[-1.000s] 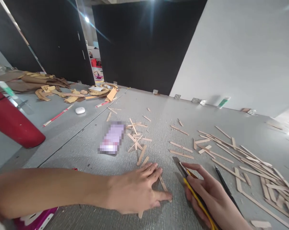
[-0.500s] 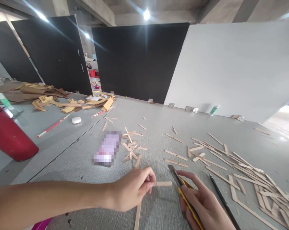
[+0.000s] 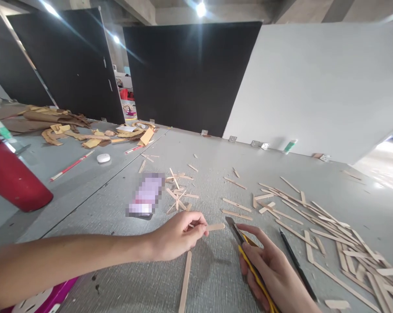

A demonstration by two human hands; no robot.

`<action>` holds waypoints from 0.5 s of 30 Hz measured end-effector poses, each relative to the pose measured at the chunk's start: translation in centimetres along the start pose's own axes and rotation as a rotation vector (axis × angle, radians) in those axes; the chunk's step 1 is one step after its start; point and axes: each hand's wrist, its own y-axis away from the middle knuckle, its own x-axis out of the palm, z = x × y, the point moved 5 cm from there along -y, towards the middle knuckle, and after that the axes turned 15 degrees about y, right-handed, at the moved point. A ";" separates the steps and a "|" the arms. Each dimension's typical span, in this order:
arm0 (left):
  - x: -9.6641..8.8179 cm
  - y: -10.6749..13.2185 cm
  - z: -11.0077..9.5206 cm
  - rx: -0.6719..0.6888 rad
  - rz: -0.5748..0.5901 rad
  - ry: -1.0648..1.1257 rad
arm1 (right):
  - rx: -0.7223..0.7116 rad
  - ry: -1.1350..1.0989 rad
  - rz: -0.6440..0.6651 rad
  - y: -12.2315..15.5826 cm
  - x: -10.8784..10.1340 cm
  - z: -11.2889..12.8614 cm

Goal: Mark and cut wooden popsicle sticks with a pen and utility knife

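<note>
Between the thumb and fingers of my left hand (image 3: 180,234) is a wooden craft stick (image 3: 216,227), its rounded end poking out to the right. My right hand (image 3: 268,256) grips a yellow and black utility knife (image 3: 255,274), with the blade (image 3: 234,229) extended and angled up to the left. A small gap separates the blade from the stick's end. Below my left hand, a longer craft stick (image 3: 185,282) lies on the grey table. Small crossed stick pieces (image 3: 178,198) lie just beyond that hand.
Many loose craft sticks (image 3: 349,243) spread over the right side, with a black pen (image 3: 296,263) beside them. A blurred phone (image 3: 147,194), a white earbud case (image 3: 103,158) and a red bottle (image 3: 15,178) are leftward. A magenta object (image 3: 61,295) sits at the lower left.
My left hand has risen slightly in view with the stick, which now tilts up a little to the right. The knife has shifted slightly left. The whole view has shifted a little.
</note>
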 end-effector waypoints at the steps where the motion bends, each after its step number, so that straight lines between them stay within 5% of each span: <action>1: 0.0 -0.1 0.0 0.003 0.001 0.010 | -0.002 0.005 0.015 0.0 -0.1 -0.1; 15: 0.3 0.1 0.0 -0.058 0.063 0.045 | -0.034 -0.037 0.085 -0.1 -0.1 -0.4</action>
